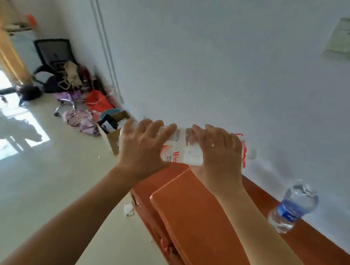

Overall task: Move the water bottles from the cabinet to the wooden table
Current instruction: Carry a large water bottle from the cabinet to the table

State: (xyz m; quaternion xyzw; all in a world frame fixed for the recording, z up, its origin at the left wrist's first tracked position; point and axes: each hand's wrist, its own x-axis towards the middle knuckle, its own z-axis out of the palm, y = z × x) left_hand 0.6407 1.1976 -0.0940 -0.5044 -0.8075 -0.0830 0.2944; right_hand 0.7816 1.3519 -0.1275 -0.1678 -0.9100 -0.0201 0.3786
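Left hand, right hand clasping bottle over wooden top edge, blue-label bottle apart

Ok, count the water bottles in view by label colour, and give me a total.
Red-label bottle: 1, held sideways by the left hand and the right hand
Blue-label bottle: 1, standing on the orange-brown wooden surface
Total: 2
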